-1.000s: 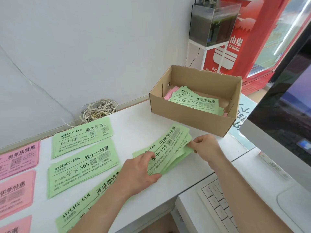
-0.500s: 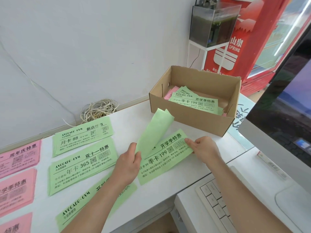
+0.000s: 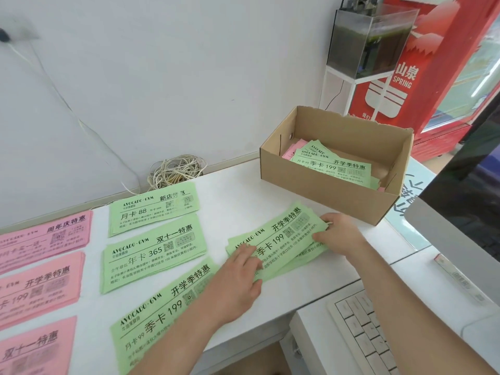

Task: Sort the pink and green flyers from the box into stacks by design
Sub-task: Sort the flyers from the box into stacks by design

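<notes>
green flyers (image 3: 281, 239) lie fanned on the desk (image 3: 238, 201); left hand (image 3: 238, 277) presses them flat-fingered, right hand (image 3: 338, 234) pinches their end.

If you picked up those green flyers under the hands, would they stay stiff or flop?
Probably flop: the green flyers are thin paper sheets. Likely to slide apart too; their edges lie fanned between the left hand and right hand.

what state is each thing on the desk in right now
cardboard box: open-topped, holds unsorted flyers
loose green flyers: fanned, lying flat, under both hands
left hand: fingers straight, pressing them down
right hand: pinching their right end
green stacks: three, flat, face up
pink stacks: flat, face up
</notes>
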A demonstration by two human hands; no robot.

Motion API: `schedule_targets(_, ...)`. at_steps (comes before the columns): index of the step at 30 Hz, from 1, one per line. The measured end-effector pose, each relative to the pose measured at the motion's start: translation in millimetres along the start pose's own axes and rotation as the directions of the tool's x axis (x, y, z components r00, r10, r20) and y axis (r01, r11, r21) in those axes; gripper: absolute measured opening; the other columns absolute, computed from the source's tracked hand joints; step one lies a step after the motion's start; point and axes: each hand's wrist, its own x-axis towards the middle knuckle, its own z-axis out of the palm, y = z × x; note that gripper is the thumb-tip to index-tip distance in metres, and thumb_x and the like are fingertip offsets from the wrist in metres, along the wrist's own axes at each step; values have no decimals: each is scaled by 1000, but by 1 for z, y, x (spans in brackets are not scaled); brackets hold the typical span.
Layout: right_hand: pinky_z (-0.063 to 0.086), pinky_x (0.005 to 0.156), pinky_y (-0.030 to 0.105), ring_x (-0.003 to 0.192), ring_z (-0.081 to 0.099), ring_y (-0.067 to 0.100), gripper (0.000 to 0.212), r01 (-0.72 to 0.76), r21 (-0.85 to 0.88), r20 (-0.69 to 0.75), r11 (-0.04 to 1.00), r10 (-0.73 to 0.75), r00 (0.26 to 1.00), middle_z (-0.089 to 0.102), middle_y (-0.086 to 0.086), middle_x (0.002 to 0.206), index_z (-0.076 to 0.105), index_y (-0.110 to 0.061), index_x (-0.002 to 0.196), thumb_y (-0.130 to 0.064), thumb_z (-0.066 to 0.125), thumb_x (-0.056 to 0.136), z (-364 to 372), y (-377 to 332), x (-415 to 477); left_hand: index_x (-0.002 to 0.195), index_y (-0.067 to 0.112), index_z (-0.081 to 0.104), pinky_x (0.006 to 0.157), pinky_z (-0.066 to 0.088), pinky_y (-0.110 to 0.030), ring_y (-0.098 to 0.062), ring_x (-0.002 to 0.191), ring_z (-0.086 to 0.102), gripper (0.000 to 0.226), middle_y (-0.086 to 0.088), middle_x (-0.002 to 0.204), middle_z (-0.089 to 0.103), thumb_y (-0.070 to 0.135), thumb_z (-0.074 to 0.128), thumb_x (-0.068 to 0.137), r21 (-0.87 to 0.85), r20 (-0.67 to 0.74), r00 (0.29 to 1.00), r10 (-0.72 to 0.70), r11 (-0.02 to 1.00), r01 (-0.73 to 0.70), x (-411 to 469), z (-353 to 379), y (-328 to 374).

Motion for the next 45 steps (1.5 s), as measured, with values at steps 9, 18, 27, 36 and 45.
schedule_targets(9, 47, 69, 29, 78, 66, 18, 24, 139, 407, -135, 903, -91, 987, 69, 8, 98, 63, -14, 96, 8, 61, 85, -37, -16, -66, 102, 25, 63, 76, 57, -37, -20, 104, 55, 31, 0, 114, 61, 30, 41, 80, 2, -233, 947, -222, 974, 229, -129, 4, -56)
schedule_targets(18, 56, 77, 36, 85, 70, 24, 20, 80, 322, 102, 943, -118, 988, 73, 6, 91, 63, -12, 96, 5, 63, 86, 94, -45, -133, 121, 33, 51, 109, 27, -22, 0, 125, 38, 45, 19, 134, 43, 4, 57, 86, -474, -515, 677, -525, 833, 285, -183, -30, -84)
schedule_targets(27, 53, 80, 36, 99, 60, 16, 40, 216, -196, 59, 957, -208, 976, 61, 0, 113, 48, -21, 116, -21, 68, 82, 174, -56, -152, 149, 32, -7, 117, -8, -45, -23, 143, -21, 113, 1, 156, -22, 76, 57, 67, 107, 72, 937, -342, 937, 334, -177, -25, -111)
schedule_targets(36, 12, 115, 56, 144, -25, 25, 134, 650, -699, 580, 298, -297, 759, -27, -4, 156, -22, -48, 143, -52, 83, 60, 183, -77, -143, 147, 40, 0, 116, 1, -52, -23, 143, 3, 95, 0, 157, 3, 53, 57, 72, 175, 116, 960, -256, 956, 234, -180, -36, -120)
schedule_targets(45, 44, 101, 45, 137, 16, 25, 118, 707, -691, 645, 151, -313, 697, 13, 3, 149, 5, -30, 149, -49, 82, 61, 189, -83, -144, 144, 42, 12, 116, -1, -52, -22, 141, 2, 90, 3, 156, 3, 67, 58, 70, 146, 105, 973, -205, 971, 189, -182, -32, -127)
